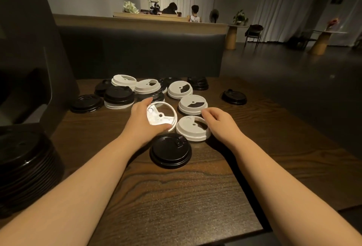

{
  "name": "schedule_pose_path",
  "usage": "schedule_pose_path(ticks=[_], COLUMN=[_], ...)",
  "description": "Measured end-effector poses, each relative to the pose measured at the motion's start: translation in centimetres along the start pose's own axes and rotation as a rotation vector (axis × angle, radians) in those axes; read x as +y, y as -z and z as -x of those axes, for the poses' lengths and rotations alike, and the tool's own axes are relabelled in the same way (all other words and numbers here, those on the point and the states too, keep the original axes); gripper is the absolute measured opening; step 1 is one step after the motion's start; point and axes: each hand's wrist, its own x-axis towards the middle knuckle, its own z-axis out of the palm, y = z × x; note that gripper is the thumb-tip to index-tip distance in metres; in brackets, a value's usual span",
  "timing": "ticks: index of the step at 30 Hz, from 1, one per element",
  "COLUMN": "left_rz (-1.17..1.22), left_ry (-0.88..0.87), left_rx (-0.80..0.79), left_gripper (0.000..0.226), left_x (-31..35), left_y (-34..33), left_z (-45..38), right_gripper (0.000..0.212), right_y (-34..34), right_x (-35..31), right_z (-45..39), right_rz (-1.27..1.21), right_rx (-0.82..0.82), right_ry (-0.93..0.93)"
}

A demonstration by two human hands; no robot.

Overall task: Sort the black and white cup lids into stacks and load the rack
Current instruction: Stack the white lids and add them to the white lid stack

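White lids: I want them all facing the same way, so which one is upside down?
The white lid held in the left hand. Its hollow underside and ribs face up; the other white lids show their domed tops.

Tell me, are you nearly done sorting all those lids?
Not nearly. Done: one tall black stack stands at the table's left edge. In hand: the left hand grips an upside-down white lid, and the right hand touches another white lid. Left: many black and white lids still lie mixed on the table, like the black lid nearest. I can't make out a rack.
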Motion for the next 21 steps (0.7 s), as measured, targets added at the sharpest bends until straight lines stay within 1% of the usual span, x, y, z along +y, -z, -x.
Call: schedule_pose_path(ticks=[2,4,5,6,7,8,10,11,13,15,16,18,19,21], left_rz=[0.005,0.003,0.006,0.028,0.072,0.126,0.219,0.261,0.351,0.448,0.472,0.516,0.555,0.631], left_ry=[0.025,0.075,0.079,0.078,0.076,0.077,0.092,0.099,0.124,0.131,0.123,0.125,0.142,0.189], left_rx=[-0.002,0.000,0.001,-0.005,-0.007,-0.003,0.017,0.031,0.040,0.033,0.021,0.009,0.008,0.028], left_gripper=[0.105,0.105,0.100,0.090,0.076,0.064,0.049,0.049,0.056,0.053,0.046,0.026,0.017,0.012], left_x=[0.2,0.2,0.0,-0.2,-0.4,-0.8,-1.1,-1.2,-1.3,-1.1,-1.0,-0.7,-0.5,-0.2], left_y=[0.0,0.2,0.3,0.3,0.3,0.3,0.3,0.3,0.1,0.1,0.0,0.0,0.0,0.0], left_z=[0.0,-0.1,-0.2,-0.3,-0.4,-0.6,-0.6,-0.6,-0.7,-0.6,-0.5,-0.3,-0.1,0.0], right_gripper=[0.039,0.041,0.046,0.058,0.072,0.081,0.084,0.082,0.071,0.065,0.074,0.092,0.095,0.093], right_y=[0.2,0.2,0.3,0.3,0.3,0.4,0.3,0.3,0.4,0.4,0.5,0.5,0.5,0.5], right_x=[-0.2,-0.2,-0.1,0.1,0.1,0.1,0.2,0.3,0.4,0.6,0.5,0.5,0.5,0.5], right_z=[0.1,0.3,0.3,0.2,0.1,0.1,-0.2,-0.3,-0.4,-0.4,-0.2,0.0,0.0,0.1], right_rz=[-0.028,-0.031,0.033,0.137,0.244,0.336,0.436,0.450,0.390,0.204,0.112,0.039,0.030,-0.034], right_rx=[-0.023,-0.088,-0.126,-0.162,-0.188,-0.198,-0.203,-0.209,-0.203,-0.166,-0.165,-0.174,-0.175,-0.163], right_ry=[-0.016,0.017,0.042,0.053,0.046,0.030,-0.009,-0.020,-0.021,-0.003,0.009,0.040,0.057,0.080])
